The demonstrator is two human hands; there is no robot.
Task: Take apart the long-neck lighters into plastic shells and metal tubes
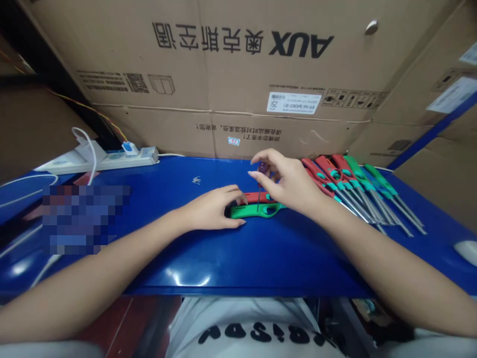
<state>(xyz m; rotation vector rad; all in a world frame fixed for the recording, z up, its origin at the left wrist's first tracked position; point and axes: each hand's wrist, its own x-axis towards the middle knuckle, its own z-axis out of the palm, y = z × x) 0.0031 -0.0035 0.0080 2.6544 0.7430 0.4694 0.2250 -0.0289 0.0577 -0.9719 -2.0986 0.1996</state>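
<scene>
On the blue tabletop a green lighter (244, 212) lies lengthwise with a red lighter (254, 198) right behind it. My left hand (214, 209) grips the left ends of these long-necked lighters between thumb and fingers. Above them my right hand (285, 176) is closed on a screwdriver (263, 168) with a dark purple handle. Its thin shaft points straight down, and the tip meets the green lighter's handle. My right wrist hides the lighters' right ends. A small heap of thin metal pieces, apparently screws (196, 180), lies behind my left hand.
Several red and green lighters (354, 174) with metal necks lie in a row at the right. A white power strip (130, 158) with cables sits at the back left, near a blurred-out patch. A large cardboard sheet (223, 74) stands behind the table (194, 263).
</scene>
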